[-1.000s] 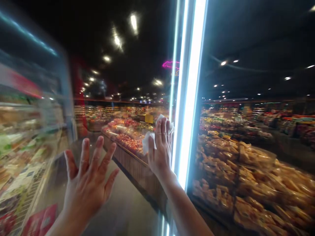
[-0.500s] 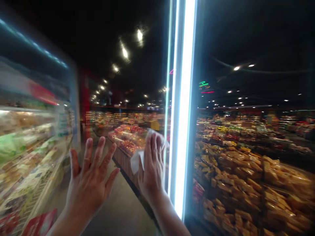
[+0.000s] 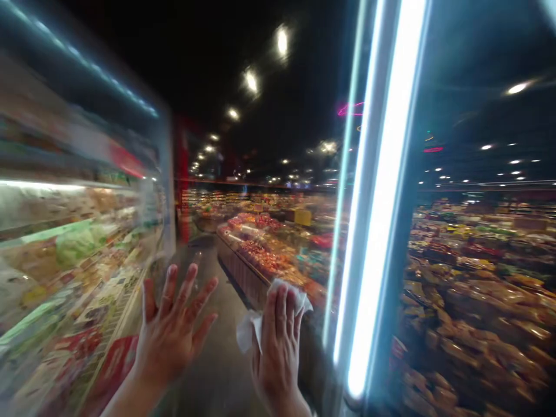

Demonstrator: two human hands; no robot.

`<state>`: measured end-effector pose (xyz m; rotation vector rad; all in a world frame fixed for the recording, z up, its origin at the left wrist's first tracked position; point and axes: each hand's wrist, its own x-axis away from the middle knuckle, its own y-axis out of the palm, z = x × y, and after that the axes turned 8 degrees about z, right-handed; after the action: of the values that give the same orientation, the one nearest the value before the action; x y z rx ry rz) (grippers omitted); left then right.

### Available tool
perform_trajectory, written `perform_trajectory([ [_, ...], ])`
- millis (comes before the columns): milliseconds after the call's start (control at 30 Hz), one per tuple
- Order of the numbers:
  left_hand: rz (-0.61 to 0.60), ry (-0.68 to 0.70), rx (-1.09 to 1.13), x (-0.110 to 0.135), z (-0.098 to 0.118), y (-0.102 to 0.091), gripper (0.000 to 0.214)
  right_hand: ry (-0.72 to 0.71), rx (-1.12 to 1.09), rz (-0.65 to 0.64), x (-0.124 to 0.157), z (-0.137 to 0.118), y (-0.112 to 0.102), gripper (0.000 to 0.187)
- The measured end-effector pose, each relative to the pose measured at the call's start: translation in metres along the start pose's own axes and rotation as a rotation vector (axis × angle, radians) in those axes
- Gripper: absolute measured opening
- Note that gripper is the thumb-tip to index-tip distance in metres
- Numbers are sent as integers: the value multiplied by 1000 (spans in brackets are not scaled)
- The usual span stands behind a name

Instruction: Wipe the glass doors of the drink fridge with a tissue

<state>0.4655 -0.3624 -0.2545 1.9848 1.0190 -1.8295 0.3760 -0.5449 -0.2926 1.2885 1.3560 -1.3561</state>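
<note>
My right hand (image 3: 278, 341) presses a crumpled white cloth or paper wipe (image 3: 299, 296) flat under its fingers, against what looks like a clear glass pane. Part of the wipe sticks out to the left of the thumb. To the left, my left hand (image 3: 174, 324) is spread with fingers apart and holds nothing; whether it touches the glass I cannot tell. A bright vertical light strip (image 3: 384, 191) runs to the right of my right hand, with a gap between them.
Lit shelves of packaged goods (image 3: 65, 249) stand on the left, blurred. Beyond the glass, a display bin of produce (image 3: 256, 249) lines a dark aisle floor (image 3: 221, 347). Right of the light strip, heaped wrapped packages (image 3: 478, 313) show, perhaps as a reflection.
My right hand and the wipe have moved down and slightly right. The view has turned left, so the light strip and shelves sit further right. My left hand stays spread, a little lower.
</note>
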Motion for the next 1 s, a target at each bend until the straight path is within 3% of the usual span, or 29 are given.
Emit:
perform_trajectory([
  [167,-35,-50,-29,35,-42,-15,87,0,-54,-43,-30,-45,20,83],
  [333,-65,-92,-87,62,-100,-40,90,-54,-42,-64,14,-106,42,82],
  [533,-71,-106,-64,80,-156,-63,85,-118,-78,-118,-26,-179,66,87],
  [700,-38,-197,-111,88,-219,-90,84,-155,-37,-53,15,-245,90,85],
  [767,-16,-228,-118,90,-247,-103,81,-164,-30,-49,5,-272,102,84],
  [900,28,-294,-110,92,-291,-123,77,-134,-59,-48,-47,-322,119,83],
  [1000,41,-285,-103,95,-316,-132,76,-131,-31,-38,-41,-354,128,82],
])
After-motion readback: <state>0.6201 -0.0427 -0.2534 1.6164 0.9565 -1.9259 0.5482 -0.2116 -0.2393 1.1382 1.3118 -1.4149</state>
